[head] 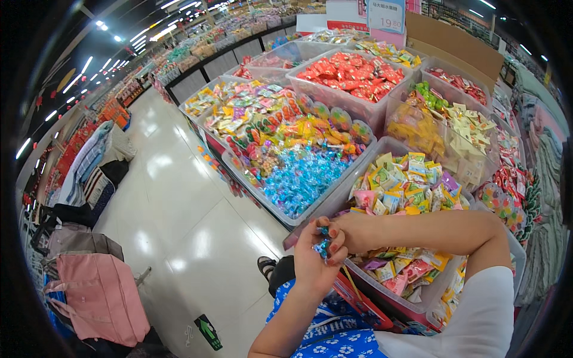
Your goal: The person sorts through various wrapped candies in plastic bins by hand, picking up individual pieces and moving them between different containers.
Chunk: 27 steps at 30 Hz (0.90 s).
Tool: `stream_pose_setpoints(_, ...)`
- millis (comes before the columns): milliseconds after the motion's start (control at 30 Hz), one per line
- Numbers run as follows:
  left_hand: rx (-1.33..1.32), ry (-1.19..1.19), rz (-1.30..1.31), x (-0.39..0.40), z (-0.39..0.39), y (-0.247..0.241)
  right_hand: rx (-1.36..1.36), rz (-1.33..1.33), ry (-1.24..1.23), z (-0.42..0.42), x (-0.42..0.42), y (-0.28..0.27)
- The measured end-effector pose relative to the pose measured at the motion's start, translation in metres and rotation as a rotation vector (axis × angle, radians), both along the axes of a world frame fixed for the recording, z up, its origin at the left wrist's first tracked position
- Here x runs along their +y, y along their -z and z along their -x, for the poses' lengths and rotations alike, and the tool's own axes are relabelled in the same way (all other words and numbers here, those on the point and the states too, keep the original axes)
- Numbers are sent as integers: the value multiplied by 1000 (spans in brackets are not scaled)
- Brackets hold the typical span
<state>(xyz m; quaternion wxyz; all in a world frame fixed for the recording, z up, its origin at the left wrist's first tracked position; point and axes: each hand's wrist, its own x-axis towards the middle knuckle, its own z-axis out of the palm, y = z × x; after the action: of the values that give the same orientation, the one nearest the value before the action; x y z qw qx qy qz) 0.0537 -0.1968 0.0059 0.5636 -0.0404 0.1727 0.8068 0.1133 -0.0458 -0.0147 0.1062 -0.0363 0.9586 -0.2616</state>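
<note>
My left hand (318,253) is curled palm up around a few blue foil-wrapped candies (321,247), which show between its fingers. Close against it is my right hand (356,230), reaching across from the right. Its fingers are mostly hidden behind the left hand, so what it holds is unclear. Both hands are above the near corner of a clear plastic bin (441,291) of small mixed candy packets (403,183). Just beyond them, a heap of blue wrapped candies (304,179) fills the near end of another plastic bin (293,220).
Red-wrapped candies (351,74) fill a raised bin behind. Clear dividers (465,147) stand at the right. A price sign (386,17) rises at the back. On the left, a pink bag (100,297) sits beside the tiled aisle (192,232). Folded textiles (548,179) line the right edge.
</note>
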Motion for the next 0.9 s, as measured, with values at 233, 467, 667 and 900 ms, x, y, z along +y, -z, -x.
stream_pose_setpoints(233,15,-25,15,0,-5,3,34,-188,-331,15,13,56)
stream_pose_setpoints(467,23,3,-6,0,-3,8,-254,-219,-303,24,17,56)
stream_pose_setpoints(667,15,-11,-21,-2,-2,13,-416,-256,-381,21,9,30)
stream_pose_setpoints(900,34,0,-15,0,-2,9,-559,-249,-539,40,22,65)
